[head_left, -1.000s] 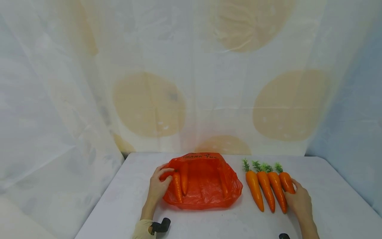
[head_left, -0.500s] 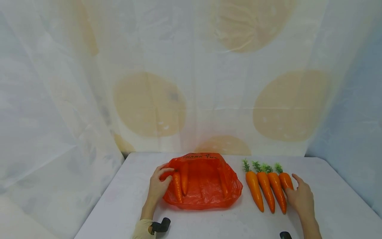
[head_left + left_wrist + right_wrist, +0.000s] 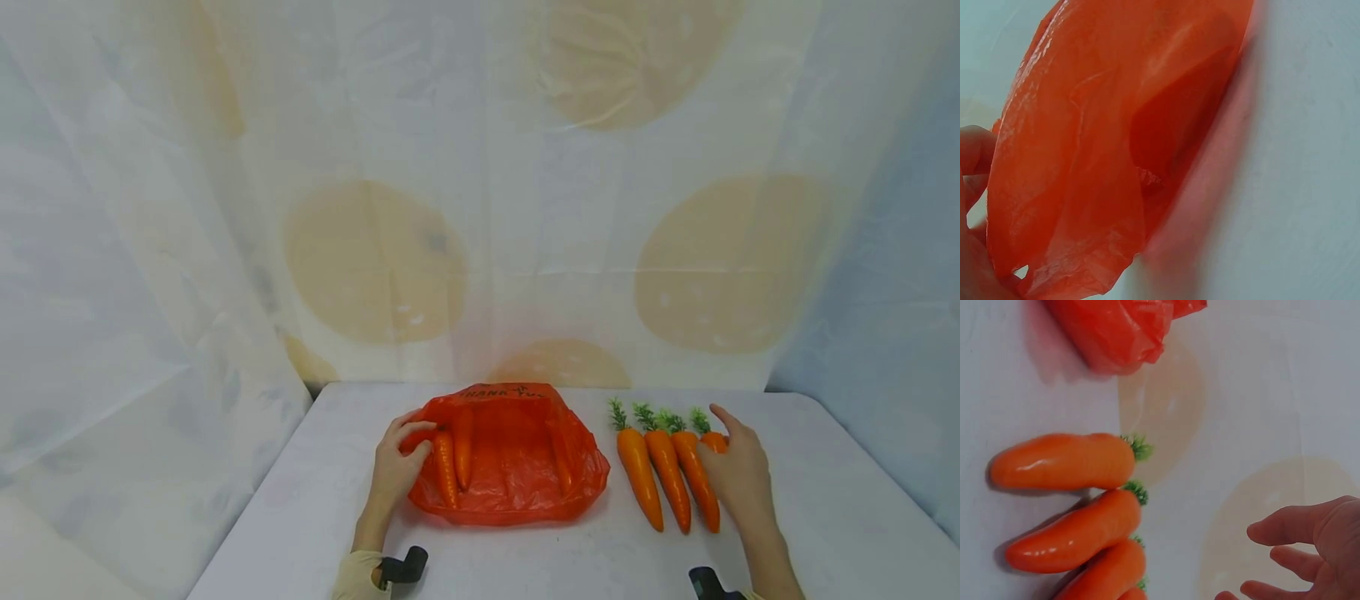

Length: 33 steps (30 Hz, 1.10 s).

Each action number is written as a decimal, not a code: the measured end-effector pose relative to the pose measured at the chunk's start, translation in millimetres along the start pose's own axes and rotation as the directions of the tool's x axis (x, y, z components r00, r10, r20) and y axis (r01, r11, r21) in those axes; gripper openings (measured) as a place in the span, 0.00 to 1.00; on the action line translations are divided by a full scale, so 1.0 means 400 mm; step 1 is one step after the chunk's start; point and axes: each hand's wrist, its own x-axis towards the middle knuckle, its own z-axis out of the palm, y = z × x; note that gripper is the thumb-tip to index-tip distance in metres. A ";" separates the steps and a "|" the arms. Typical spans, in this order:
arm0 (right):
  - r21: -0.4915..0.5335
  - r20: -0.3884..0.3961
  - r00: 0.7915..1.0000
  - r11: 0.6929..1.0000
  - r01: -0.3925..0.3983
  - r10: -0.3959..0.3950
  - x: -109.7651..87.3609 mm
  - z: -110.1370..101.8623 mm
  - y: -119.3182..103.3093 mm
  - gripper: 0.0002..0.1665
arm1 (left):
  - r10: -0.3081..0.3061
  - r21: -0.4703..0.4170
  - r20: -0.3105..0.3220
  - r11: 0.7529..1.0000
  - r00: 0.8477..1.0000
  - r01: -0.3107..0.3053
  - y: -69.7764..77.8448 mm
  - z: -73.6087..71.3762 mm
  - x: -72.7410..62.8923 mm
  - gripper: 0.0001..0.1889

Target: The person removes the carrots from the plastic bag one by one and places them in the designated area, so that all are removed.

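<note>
A red plastic bag (image 3: 510, 492) lies with its mouth toward me, one carrot (image 3: 446, 471) and a second carrot (image 3: 462, 450) inside at the left. A long orange shape shows at its right side. My left hand (image 3: 397, 462) holds the bag's left rim; in the left wrist view the fingers (image 3: 975, 150) are partly hidden by the red film. Several carrots with green tops lie in a row right of the bag, such as the leftmost carrot (image 3: 640, 479). Over the rightmost carrot (image 3: 716, 442), mostly covering it, my right hand (image 3: 738, 471) has its fingers spread, holding nothing.
A white table (image 3: 300, 517) bears everything, with a pale curtain (image 3: 525, 208) printed with yellow rounds hanging behind it. Black camera mounts (image 3: 405, 565) sit at both wrists. Bare table surface lies left of the bag and at the far right.
My right hand has let go of the rightmost carrot, spread its fingers and moved away from me toward the carrot's green top. The left hand and the bag stay as they were.
</note>
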 end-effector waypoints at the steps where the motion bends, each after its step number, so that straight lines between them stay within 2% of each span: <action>1: 0.000 0.003 1.000 1.000 0.006 -0.006 -0.002 0.000 -0.007 0.39 | 0.003 0.000 -0.001 1.000 1.000 -0.003 -0.001 0.001 0.000 0.13; 7: 0.012 0.071 0.995 0.997 0.072 -0.073 -0.017 0.010 -0.044 0.39 | 0.009 -0.020 0.002 1.000 1.000 -0.009 0.000 0.003 0.002 0.13; 15: 0.054 0.175 0.967 0.983 0.176 -0.183 -0.047 0.053 -0.094 0.38 | 0.004 -0.033 -0.003 0.999 1.000 -0.004 -0.005 0.004 0.004 0.12; 17: 0.065 0.203 0.960 0.981 0.182 -0.192 -0.054 0.069 -0.107 0.38 | -0.009 -0.037 -0.004 0.999 1.000 0.009 0.015 0.003 0.000 0.12; 22: 0.112 0.256 0.942 0.974 0.195 -0.218 -0.079 0.105 -0.148 0.36 | -0.022 -0.030 0.001 0.999 1.000 0.022 0.018 0.003 -0.002 0.12; 24: 0.111 0.254 0.935 0.968 0.225 -0.247 -0.088 0.122 -0.160 0.35 | -0.011 -0.028 0.002 1.000 1.000 0.011 -0.002 0.005 0.001 0.12; 27: 0.109 0.248 0.921 0.954 0.281 -0.300 -0.100 0.150 -0.170 0.34 | -0.001 -0.022 0.001 1.000 1.000 0.001 -0.003 0.006 0.000 0.12; 33: 0.109 0.260 0.901 0.938 0.328 -0.346 -0.133 0.221 -0.193 0.32 | 0.005 -0.019 -0.004 1.000 1.000 -0.005 -0.007 0.009 0.002 0.13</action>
